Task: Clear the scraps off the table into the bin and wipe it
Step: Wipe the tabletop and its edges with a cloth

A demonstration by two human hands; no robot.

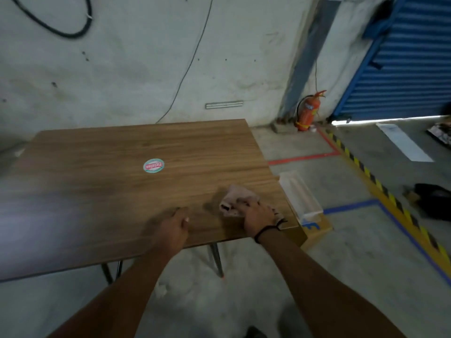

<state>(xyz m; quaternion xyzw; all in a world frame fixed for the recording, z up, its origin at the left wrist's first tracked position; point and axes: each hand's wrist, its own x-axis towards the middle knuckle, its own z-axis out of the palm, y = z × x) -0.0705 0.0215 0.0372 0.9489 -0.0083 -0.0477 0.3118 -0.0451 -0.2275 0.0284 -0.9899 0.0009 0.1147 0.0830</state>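
A brown wooden table [97, 191] fills the middle of the view. My right hand [258, 213] presses a pale pink cloth [238, 196] flat against the tabletop near the table's front right corner. My left hand [172, 228] rests palm down on the wood just to the left, holding nothing, fingers loosely curled. A round teal and red sticker [153, 165] lies on the table's middle. Beside the right edge of the table stands a cardboard box bin [314, 228] with a clear plastic liner [300, 196] at floor level.
A red fire extinguisher [308, 112] stands against the wall at the back right. Yellow-black hazard tape [380, 189] and blue tape [351, 206] mark the floor on the right. A dark object [432, 200] lies beyond the tape. A blue roller shutter [402, 59] is behind.
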